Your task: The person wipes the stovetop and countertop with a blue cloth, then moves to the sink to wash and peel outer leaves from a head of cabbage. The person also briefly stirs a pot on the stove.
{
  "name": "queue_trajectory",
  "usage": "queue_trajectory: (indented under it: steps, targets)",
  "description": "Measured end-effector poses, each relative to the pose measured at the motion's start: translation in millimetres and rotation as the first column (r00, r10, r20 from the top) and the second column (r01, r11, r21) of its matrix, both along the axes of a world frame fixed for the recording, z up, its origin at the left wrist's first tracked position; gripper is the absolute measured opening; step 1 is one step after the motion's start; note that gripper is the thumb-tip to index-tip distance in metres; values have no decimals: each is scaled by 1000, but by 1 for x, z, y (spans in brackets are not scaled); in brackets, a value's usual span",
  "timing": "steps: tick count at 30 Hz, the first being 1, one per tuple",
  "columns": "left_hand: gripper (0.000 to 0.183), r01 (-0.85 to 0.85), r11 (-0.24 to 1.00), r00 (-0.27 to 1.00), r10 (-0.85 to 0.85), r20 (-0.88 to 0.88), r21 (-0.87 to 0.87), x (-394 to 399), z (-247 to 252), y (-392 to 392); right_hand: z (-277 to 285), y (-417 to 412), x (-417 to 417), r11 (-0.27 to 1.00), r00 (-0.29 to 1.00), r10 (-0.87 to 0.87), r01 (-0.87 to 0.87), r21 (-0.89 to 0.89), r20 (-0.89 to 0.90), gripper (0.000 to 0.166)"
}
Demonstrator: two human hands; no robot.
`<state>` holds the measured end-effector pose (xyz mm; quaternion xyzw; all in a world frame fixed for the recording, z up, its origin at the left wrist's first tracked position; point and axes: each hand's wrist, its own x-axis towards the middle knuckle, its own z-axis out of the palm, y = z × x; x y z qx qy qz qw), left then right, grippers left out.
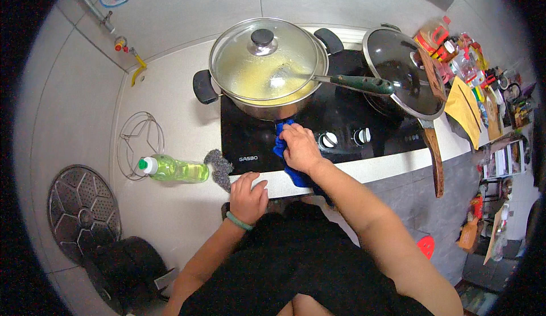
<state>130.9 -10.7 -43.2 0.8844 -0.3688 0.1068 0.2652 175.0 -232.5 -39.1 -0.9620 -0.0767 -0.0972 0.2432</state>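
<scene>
My right hand (300,147) grips a blue cloth (297,178) on the black gas cooktop (249,139), just below a steel pot. The cloth trails over the counter's front edge. My left hand (248,196) rests on that edge, holding nothing, its thumb apart from the fingers. Beside its fingertips lies a grey scouring pad (220,169). The steel pot (268,110) stands on the cooktop with a glass lid (239,66) over yellowish contents. A green-handled utensil (362,84) sticks out from under the lid to the right.
A lidded wok (401,71) sits right, its wooden handle (434,162) jutting past the counter edge. Two white knobs (328,140) are near my right hand. A dish-soap bottle (179,169) and a wire rack (140,145) lie left. Several bottles (445,51) crowd the far right.
</scene>
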Motion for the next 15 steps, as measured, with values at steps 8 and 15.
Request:
queue_trajectory:
  steps: [8, 15]
  targets:
    - [45, -10, 999, 995, 6, -99, -43, 8, 2, -10, -17, 12, -34, 933, 964, 246, -263, 246, 98, 24]
    - [60, 44, 998, 994, -50, -98, -55, 5, 0, -24, -23, 18, -28, 846, 936, 346, -339, 412, 58, 27]
